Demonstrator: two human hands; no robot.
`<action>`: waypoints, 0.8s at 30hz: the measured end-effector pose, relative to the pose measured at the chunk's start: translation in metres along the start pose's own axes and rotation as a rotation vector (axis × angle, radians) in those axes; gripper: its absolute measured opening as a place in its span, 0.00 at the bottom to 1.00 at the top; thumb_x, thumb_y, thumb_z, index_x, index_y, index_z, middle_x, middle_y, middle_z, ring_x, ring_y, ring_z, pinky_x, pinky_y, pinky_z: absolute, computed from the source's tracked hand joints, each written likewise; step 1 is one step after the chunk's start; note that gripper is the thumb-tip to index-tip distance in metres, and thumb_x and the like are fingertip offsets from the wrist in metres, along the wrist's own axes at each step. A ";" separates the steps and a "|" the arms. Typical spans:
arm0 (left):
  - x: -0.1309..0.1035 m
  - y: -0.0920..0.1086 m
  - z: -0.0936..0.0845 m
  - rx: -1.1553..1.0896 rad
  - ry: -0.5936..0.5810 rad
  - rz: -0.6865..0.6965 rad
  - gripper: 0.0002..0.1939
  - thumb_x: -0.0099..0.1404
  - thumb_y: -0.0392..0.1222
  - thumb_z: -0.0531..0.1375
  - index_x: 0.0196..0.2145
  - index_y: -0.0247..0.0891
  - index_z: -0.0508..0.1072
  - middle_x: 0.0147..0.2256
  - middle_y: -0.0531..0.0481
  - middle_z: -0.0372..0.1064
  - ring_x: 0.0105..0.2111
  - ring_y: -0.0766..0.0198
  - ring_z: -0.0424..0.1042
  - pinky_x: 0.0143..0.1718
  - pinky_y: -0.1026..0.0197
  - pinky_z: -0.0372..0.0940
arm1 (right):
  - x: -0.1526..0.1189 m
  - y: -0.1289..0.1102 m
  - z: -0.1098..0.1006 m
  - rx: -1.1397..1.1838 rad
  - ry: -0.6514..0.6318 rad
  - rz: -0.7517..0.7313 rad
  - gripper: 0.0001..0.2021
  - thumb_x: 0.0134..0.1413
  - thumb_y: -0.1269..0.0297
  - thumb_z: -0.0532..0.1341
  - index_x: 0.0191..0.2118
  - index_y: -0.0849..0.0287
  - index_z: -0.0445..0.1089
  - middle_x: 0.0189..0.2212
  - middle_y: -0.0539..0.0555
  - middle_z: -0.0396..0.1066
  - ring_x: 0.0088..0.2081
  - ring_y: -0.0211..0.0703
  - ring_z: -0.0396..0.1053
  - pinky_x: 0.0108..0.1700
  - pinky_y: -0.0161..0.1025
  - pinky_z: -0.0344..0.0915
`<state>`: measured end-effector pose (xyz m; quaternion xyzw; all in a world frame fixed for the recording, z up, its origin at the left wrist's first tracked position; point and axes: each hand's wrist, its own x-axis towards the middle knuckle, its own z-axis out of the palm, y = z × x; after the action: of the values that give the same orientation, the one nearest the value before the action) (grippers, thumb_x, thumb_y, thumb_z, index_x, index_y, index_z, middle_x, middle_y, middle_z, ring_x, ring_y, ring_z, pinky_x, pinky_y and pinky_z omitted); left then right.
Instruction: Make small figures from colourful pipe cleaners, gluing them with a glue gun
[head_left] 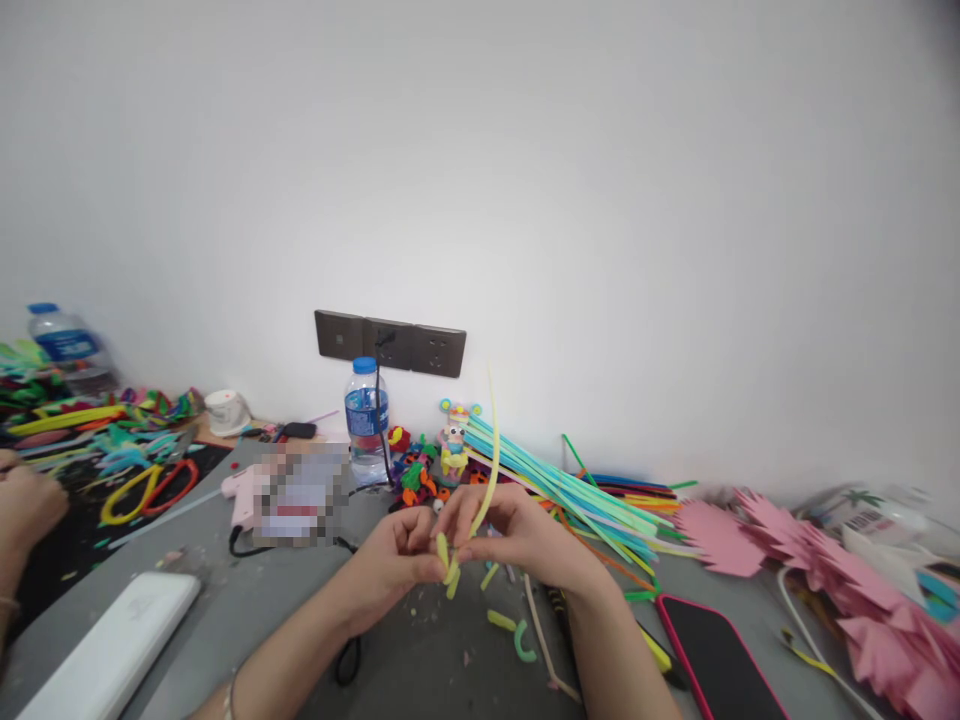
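Over the middle of the table, my left hand (394,562) pinches a short, bent yellow pipe cleaner piece (452,583) between thumb and fingers. My right hand (517,528) is closed beside it, almost touching. From its fingers a long pale yellow pipe cleaner (494,450) curves upward in front of the wall. Whether the long strand joins the bent piece is hidden by the fingers. Below the hands lie cut bits, among them a yellow piece (501,621) and a curled green piece (524,643). A small figure made of pipe cleaners (454,450) stands just behind.
A water bottle (366,425) stands by the wall socket (390,343). Bundled teal pipe cleaners (570,485) lie behind my right hand. Right are a phone (720,655) and pink paper (720,537). Left are scissors (154,490), a pink glue gun (241,497), a white power bank (112,650) and another person's hand (28,505).
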<state>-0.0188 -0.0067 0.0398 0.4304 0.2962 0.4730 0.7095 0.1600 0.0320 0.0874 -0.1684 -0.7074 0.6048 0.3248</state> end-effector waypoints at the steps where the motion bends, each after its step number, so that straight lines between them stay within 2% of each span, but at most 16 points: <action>1: 0.000 0.000 0.000 -0.002 -0.007 -0.006 0.30 0.37 0.47 0.75 0.20 0.38 0.55 0.20 0.59 0.58 0.20 0.73 0.55 0.24 0.68 0.51 | 0.000 -0.001 0.001 0.023 -0.012 0.012 0.09 0.47 0.59 0.70 0.28 0.59 0.73 0.34 0.55 0.74 0.38 0.45 0.72 0.45 0.43 0.67; 6: -0.002 -0.004 -0.005 -0.023 -0.108 -0.074 0.24 0.35 0.45 0.76 0.23 0.35 0.66 0.20 0.58 0.60 0.20 0.73 0.55 0.23 0.68 0.50 | 0.001 0.006 0.008 0.143 -0.071 0.070 0.12 0.44 0.58 0.71 0.29 0.60 0.73 0.32 0.54 0.74 0.37 0.44 0.73 0.45 0.43 0.68; 11: -0.004 -0.008 -0.007 -0.105 -0.194 -0.127 0.20 0.39 0.43 0.76 0.24 0.34 0.70 0.19 0.59 0.59 0.18 0.75 0.53 0.23 0.69 0.48 | 0.002 0.013 0.010 0.189 -0.056 0.117 0.12 0.43 0.61 0.72 0.29 0.60 0.70 0.28 0.52 0.73 0.34 0.42 0.72 0.42 0.41 0.68; 14: -0.002 -0.010 -0.006 -0.097 -0.170 -0.110 0.18 0.41 0.43 0.75 0.26 0.34 0.72 0.19 0.57 0.61 0.19 0.74 0.55 0.24 0.69 0.50 | 0.001 0.012 0.008 0.186 -0.040 0.127 0.11 0.45 0.62 0.71 0.31 0.60 0.69 0.28 0.51 0.73 0.31 0.40 0.72 0.38 0.38 0.68; 17: 0.000 -0.009 -0.007 -0.038 -0.108 -0.063 0.17 0.45 0.46 0.73 0.27 0.34 0.74 0.21 0.54 0.65 0.21 0.72 0.59 0.25 0.68 0.52 | 0.000 0.010 0.003 0.104 0.038 0.109 0.11 0.46 0.62 0.70 0.33 0.60 0.71 0.27 0.50 0.72 0.29 0.38 0.70 0.34 0.35 0.66; 20: 0.003 -0.009 -0.012 0.121 -0.027 -0.034 0.15 0.49 0.48 0.71 0.26 0.34 0.75 0.22 0.51 0.70 0.21 0.71 0.60 0.24 0.67 0.52 | 0.000 0.010 -0.003 -0.071 0.136 0.111 0.10 0.44 0.61 0.71 0.30 0.60 0.73 0.25 0.49 0.70 0.26 0.36 0.66 0.30 0.33 0.62; 24: 0.005 -0.010 -0.017 0.334 0.024 -0.032 0.15 0.54 0.50 0.68 0.26 0.34 0.76 0.22 0.49 0.73 0.19 0.72 0.57 0.22 0.68 0.50 | 0.001 0.012 -0.005 -0.229 0.177 0.137 0.08 0.45 0.62 0.70 0.27 0.60 0.74 0.24 0.49 0.69 0.25 0.35 0.62 0.28 0.33 0.58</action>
<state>-0.0270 0.0017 0.0236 0.5317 0.3861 0.4110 0.6320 0.1613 0.0390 0.0767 -0.3049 -0.7272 0.5238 0.3223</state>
